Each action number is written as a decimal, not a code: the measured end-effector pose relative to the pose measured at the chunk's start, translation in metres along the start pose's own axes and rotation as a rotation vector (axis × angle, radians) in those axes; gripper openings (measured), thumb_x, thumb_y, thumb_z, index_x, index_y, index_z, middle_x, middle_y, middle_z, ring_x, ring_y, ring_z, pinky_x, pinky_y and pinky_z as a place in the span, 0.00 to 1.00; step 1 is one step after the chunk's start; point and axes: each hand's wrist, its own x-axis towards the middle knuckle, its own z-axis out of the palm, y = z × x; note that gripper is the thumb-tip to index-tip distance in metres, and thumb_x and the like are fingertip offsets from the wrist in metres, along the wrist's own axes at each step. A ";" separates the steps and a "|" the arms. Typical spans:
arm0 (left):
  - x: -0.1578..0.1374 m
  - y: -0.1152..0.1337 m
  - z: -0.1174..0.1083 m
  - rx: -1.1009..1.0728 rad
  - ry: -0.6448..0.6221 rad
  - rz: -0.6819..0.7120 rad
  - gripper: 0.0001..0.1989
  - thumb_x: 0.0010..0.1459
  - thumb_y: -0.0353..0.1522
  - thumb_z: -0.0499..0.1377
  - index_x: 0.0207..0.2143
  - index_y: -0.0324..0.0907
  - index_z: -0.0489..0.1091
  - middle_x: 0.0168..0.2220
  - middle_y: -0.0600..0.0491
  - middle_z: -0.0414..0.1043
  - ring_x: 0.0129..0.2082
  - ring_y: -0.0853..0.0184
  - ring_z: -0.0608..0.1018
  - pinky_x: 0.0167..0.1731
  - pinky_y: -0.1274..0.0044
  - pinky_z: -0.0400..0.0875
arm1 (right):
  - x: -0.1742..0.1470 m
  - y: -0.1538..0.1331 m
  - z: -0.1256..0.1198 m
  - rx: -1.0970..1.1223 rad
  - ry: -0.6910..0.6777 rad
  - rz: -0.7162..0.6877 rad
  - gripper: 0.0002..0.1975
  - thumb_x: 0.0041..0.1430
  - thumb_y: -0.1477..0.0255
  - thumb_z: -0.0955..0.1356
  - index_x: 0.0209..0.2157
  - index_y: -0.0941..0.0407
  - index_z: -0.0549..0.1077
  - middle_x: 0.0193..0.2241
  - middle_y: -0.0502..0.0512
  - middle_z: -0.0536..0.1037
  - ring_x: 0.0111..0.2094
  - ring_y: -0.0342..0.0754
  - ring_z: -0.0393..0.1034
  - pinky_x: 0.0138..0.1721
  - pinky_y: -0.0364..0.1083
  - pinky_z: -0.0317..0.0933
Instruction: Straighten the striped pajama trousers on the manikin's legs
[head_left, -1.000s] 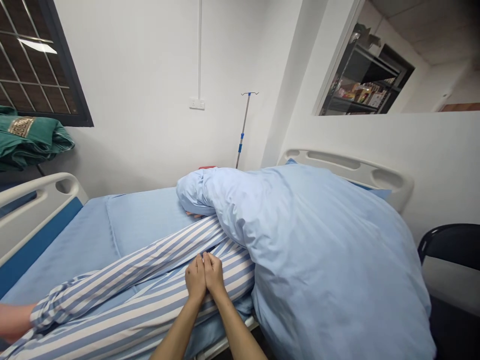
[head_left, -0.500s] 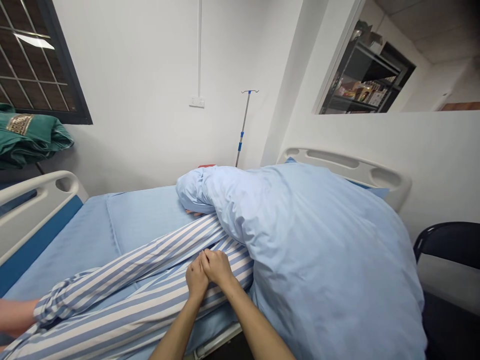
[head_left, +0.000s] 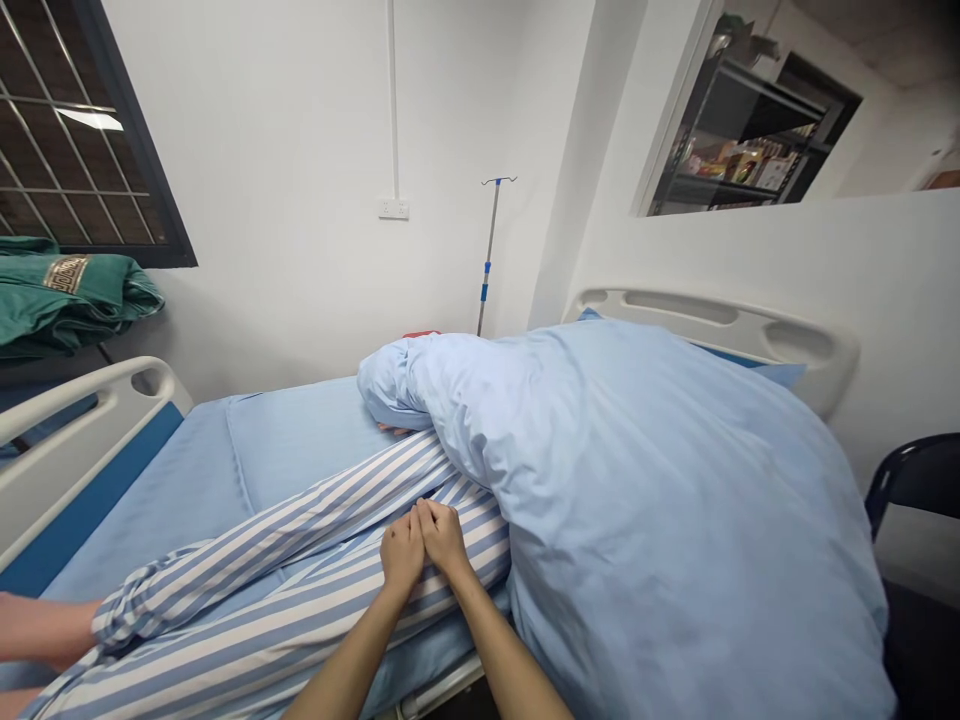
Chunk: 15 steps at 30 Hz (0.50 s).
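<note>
My left hand (head_left: 403, 552) and my right hand (head_left: 442, 533) rest side by side, touching, on the upper leg of a pair of blue-and-white striped trousers (head_left: 285, 630). Both are closed with the knuckles up and the thumb sides together. Their curled fingertips are hidden, so whatever may be pinched in them cannot be made out. The trousers are on a figure lying on the bed; a bare ankle (head_left: 52, 628) shows at the left. A thick light blue quilt (head_left: 637, 500) covers the figure's upper body, and a few fingertips peek out under its far edge.
The bed has a pale footboard (head_left: 142, 400) at left and a headboard (head_left: 795, 345) at right. A drip stand (head_left: 491, 235) rises behind it. A dark chair (head_left: 922, 480) stands at the right. Folded green cloth (head_left: 82, 300) lies under the barred window.
The view has shifted slightly, with the window and footboard further into frame. My hands stay together at about the same spot on the striped trouser leg, seeming a little more upright.
</note>
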 end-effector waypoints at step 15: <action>0.009 0.018 0.028 -0.210 0.174 0.010 0.20 0.60 0.38 0.42 0.21 0.41 0.66 0.20 0.52 0.68 0.22 0.70 0.68 0.25 0.79 0.57 | 0.004 0.009 -0.003 0.361 0.092 0.109 0.20 0.59 0.61 0.58 0.17 0.56 0.57 0.16 0.46 0.61 0.20 0.40 0.53 0.23 0.40 0.49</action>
